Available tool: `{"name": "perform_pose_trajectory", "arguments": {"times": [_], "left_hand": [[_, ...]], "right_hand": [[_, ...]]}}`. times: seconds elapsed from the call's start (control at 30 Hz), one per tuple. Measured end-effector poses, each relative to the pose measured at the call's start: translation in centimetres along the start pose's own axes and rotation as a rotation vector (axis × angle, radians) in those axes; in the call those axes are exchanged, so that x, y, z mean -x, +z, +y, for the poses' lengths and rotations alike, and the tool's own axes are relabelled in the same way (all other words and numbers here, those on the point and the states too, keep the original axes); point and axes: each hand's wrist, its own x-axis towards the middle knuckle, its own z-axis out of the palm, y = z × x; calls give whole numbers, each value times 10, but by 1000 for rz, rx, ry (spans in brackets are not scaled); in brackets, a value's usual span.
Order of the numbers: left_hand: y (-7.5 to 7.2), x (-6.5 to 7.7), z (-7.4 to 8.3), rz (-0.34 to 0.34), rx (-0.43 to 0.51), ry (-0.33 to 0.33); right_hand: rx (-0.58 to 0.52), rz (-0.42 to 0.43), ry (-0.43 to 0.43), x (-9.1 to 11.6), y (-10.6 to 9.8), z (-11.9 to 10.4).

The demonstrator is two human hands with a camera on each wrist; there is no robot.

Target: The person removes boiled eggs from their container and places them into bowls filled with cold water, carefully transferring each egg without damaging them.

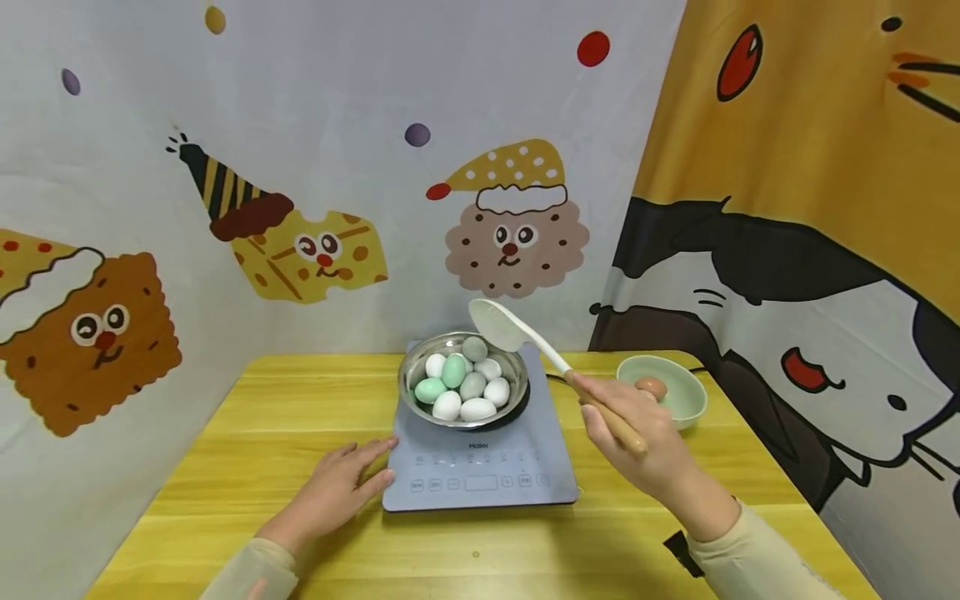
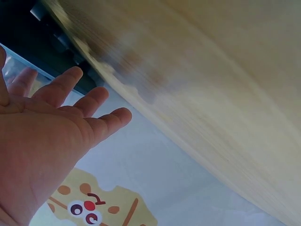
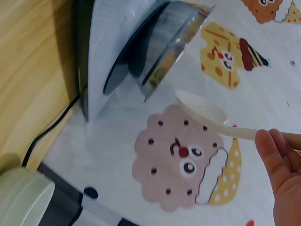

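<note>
My right hand [image 1: 648,437] grips the wooden handle of a white slotted spoon [image 1: 497,325], whose small holes show in the right wrist view. The spoon's head is tilted and overlaps the back right rim of a steel pan [image 1: 459,424]. White, grey and pale green eggs [image 1: 453,371] fill this pan, which stands on a grey-blue induction cooker [image 1: 480,467]. At the cooker's left edge, my left hand [image 1: 330,492] has its fingers extended, fingertips right at the side. In the left wrist view that hand [image 2: 47,122] has its fingers spread and holds nothing.
A pale green bowl [image 1: 686,392] with a brown egg [image 1: 651,387] in it stands at the right, beyond my right hand. A black cord [image 1: 555,378] runs behind it. The wooden table [image 1: 300,417] meets a printed cloth backdrop [image 1: 337,100] at the back.
</note>
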Motion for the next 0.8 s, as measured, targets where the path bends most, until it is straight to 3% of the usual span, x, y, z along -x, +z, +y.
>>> {"name": "perform_pose_trajectory", "arguments": {"times": [0.1, 0.3, 0.53, 0.63, 0.8], "left_hand": [[2, -1, 0, -14, 6, -1], [1, -1, -1, -15, 18, -24], [2, -1, -2, -21, 15, -20], [3, -1, -2, -24, 16, -24], [1, -1, -3, -21, 17, -26]], "right_hand": [[0, -45, -6, 1, 11, 0], [-107, -122, -7, 1, 27, -2], [-155, -171, 75, 2, 37, 0], [-268, -150, 175, 5, 37, 2], [-545, -108, 414, 10, 31, -2]]}}
